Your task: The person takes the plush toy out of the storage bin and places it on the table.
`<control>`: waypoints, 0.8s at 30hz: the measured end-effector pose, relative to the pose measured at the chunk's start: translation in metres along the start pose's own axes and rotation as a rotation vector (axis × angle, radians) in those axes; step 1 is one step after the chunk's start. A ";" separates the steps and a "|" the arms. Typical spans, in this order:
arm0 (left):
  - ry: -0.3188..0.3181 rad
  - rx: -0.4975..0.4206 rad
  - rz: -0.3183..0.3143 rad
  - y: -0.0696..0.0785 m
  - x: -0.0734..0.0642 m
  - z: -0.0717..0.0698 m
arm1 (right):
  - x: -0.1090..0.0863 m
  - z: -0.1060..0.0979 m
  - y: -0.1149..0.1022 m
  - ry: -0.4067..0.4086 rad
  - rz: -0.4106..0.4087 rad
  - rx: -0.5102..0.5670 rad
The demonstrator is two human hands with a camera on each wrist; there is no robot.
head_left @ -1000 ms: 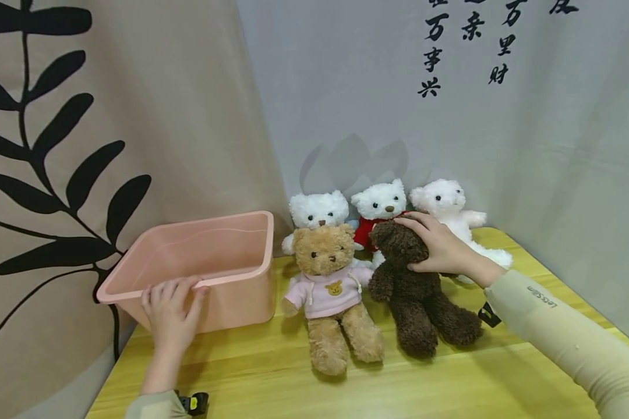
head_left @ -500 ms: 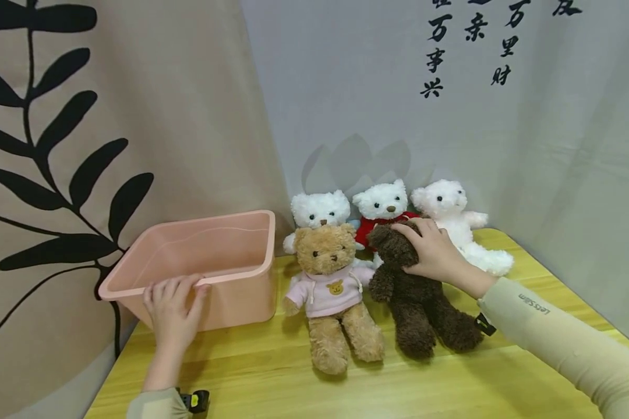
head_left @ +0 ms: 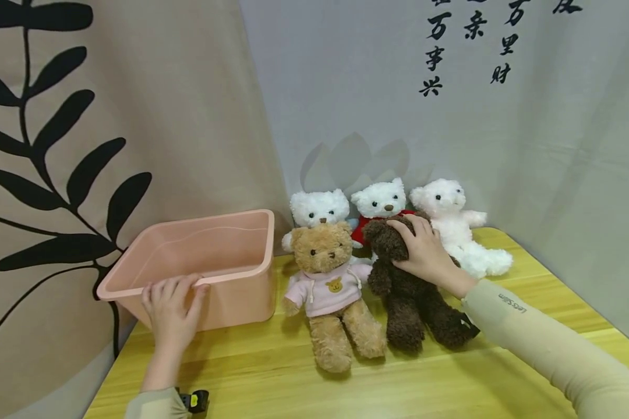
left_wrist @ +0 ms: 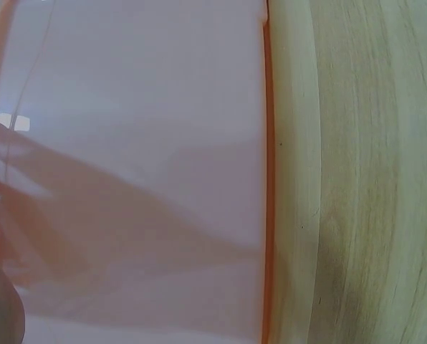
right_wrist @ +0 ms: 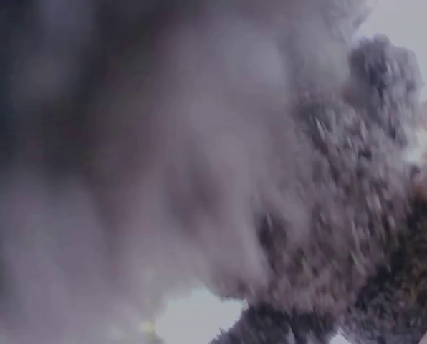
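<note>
A dark brown teddy bear (head_left: 405,302) sits slumped on the table, and my right hand (head_left: 428,254) grips it round the head from the right. Blurred brown fur (right_wrist: 328,186) fills much of the right wrist view. My left hand (head_left: 170,311) holds the front rim of a pink plastic bin (head_left: 243,299), fingers over the edge and thumb outside. In the left wrist view the bin's wall (left_wrist: 127,186) hides most of that hand. Left of the brown bear sits a tan teddy bear (head_left: 334,288) in a pale pink hoodie.
Behind the front bears, three white teddy bears lean near the curtain: one at the left (head_left: 318,207), one in red (head_left: 381,199), one at the right (head_left: 442,201). The wooden table (head_left: 272,372) extends toward me. A grey curtain (head_left: 346,87) closes off the back.
My right hand and the brown bear have shifted a little to the left, toward the tan bear. The left hand stays on the bin's rim.
</note>
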State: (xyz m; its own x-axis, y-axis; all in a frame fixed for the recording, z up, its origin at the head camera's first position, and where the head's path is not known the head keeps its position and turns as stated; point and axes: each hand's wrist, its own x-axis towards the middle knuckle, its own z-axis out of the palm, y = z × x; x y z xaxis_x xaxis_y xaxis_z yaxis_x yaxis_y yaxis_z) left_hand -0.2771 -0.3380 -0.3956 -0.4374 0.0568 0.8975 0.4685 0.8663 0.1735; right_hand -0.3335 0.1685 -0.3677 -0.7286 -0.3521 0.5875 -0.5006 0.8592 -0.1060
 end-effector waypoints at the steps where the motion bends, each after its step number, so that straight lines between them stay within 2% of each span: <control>1: 0.002 -0.001 0.001 0.000 0.000 0.000 | 0.000 -0.002 0.002 -0.012 -0.001 0.014; 6: -0.013 0.010 0.003 -0.001 -0.001 0.000 | 0.000 -0.012 0.010 -0.051 0.012 0.079; 12: -0.033 0.016 0.002 -0.003 -0.002 -0.001 | 0.000 -0.014 0.013 -0.060 0.012 0.072; 18: -0.030 0.011 0.000 -0.002 -0.002 -0.001 | -0.002 -0.016 0.011 -0.046 0.003 0.052; 24: -0.035 0.010 0.000 -0.004 -0.002 -0.001 | -0.005 -0.019 0.003 0.001 -0.053 0.020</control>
State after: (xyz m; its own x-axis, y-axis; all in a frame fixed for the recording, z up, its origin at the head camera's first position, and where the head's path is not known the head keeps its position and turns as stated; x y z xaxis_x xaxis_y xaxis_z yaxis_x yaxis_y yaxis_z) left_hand -0.2775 -0.3419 -0.3978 -0.4640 0.0744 0.8827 0.4608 0.8713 0.1688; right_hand -0.3220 0.1796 -0.3558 -0.7005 -0.3964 0.5934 -0.5475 0.8319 -0.0906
